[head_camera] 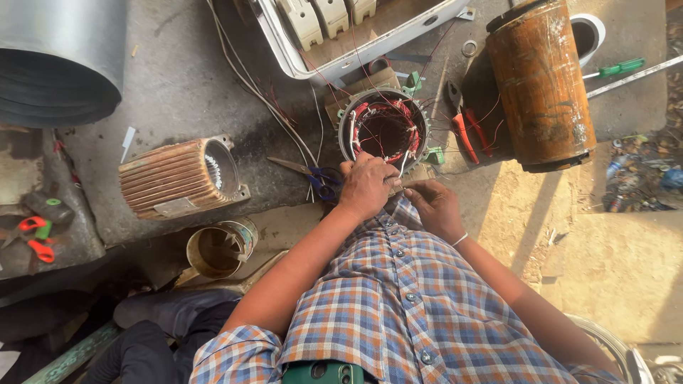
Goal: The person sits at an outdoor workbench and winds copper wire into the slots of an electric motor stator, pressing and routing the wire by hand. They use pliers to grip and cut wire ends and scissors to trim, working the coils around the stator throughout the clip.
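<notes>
Both hands met at the near rim of the round motor winding (383, 131) on the floor. The left hand (366, 186) was curled almost closed, and the right hand (435, 206) pinched something thin, probably a wire end, though the view was too small to be sure. Red wires already ran around the core, but loose ends still trailed outward. Scissors (316, 174) and red pliers (464, 128) lay just beside it.

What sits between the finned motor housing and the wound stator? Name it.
In the head view, blue-handled scissors lie on the concrete between the finned motor housing and the wound stator, just beside the left hand.
</notes>
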